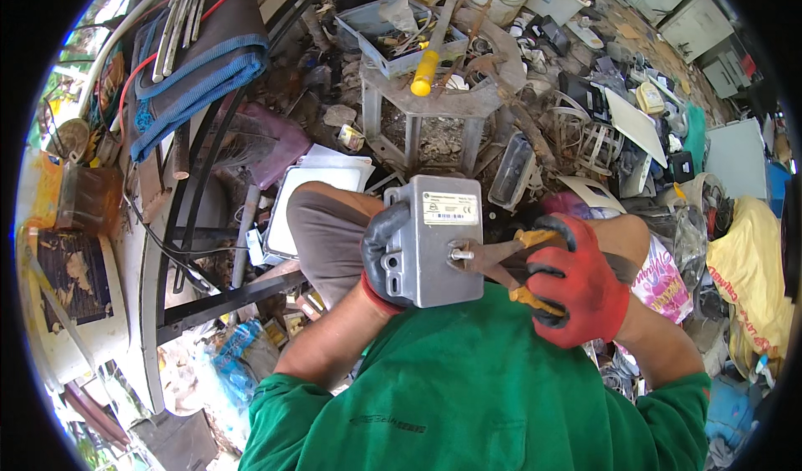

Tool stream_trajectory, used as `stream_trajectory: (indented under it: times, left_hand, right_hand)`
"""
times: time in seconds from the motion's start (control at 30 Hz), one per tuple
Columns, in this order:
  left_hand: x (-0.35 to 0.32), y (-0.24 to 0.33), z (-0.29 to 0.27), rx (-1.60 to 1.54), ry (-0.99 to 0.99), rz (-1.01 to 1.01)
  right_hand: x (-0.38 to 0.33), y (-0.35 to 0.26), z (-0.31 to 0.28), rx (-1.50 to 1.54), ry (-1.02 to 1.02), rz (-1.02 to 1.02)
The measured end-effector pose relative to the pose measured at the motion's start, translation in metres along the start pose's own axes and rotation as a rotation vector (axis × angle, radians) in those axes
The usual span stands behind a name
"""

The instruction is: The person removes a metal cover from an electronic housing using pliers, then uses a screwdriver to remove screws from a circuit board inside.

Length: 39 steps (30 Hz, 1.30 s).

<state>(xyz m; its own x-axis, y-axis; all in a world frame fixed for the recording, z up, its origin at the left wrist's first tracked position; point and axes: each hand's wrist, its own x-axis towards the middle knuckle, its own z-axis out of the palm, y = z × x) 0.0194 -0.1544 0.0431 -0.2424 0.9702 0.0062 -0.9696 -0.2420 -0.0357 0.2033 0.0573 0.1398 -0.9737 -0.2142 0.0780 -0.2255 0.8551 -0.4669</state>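
Observation:
My left hand point(384, 250), in a black and red work glove, grips the left side of a grey metal box point(430, 275) above my lap. The box has a white label point(449, 209) near its far edge and mounting lugs along its left side. From its right face stands a small metal stud point(462, 255). My right hand point(576, 279), in a red and black glove, is wrapped round the orange-yellow handles of rusty pliers point(493, 258). The jaws of the pliers are at the stud; whether they clamp it, I cannot tell.
Ahead stands a grey metal stool point(388, 103) bearing a blue-grey bin point(368, 24) of scrap and a yellow-handled screwdriver point(427, 70). A metal frame with a blue-edged cloth point(200, 78) is at left. Mixed scrap and a yellow bag point(752, 262) lie at right.

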Motion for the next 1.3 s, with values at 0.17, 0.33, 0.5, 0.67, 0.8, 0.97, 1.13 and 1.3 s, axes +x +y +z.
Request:
stream_trajectory:
  times: [0.17, 0.33, 0.5, 0.67, 0.8, 0.97, 1.13, 1.3]
  left_hand:
    - [0.002, 0.002, 0.0, 0.043, 0.079, 0.017]
    - [0.003, 0.02, -0.008, 0.035, 0.152, -0.274]
    - [0.006, 0.032, -0.015, -0.146, -0.038, -0.501]
    - [-0.01, 0.003, -0.011, 0.024, 0.19, -0.006]
    - [-0.024, -0.001, -0.044, 1.178, 0.141, 0.23]
    - [-0.023, -0.023, -0.024, 0.598, 0.252, 0.422]
    - [-0.018, -0.033, 0.003, 0.611, 0.172, 0.498]
    - [-0.016, -0.032, 0.001, 0.65, 0.129, 0.534]
  right_hand:
    - [0.004, -0.004, 0.0, 0.014, -0.016, 0.014]
    - [0.001, -0.002, 0.001, -0.034, -0.11, -0.064]
    - [0.002, -0.004, 0.004, 0.037, -0.112, -0.078]
    - [-0.001, -0.007, 0.011, 0.326, -0.043, 0.001]
    - [0.001, -0.012, 0.021, 0.316, -0.012, 0.027]
    - [-0.003, -0.015, 0.02, 0.392, -0.046, 0.102]
    - [-0.001, -0.023, 0.019, 0.415, -0.053, 0.119]
    - [0.0, -0.027, 0.013, 0.278, -0.053, 0.1]
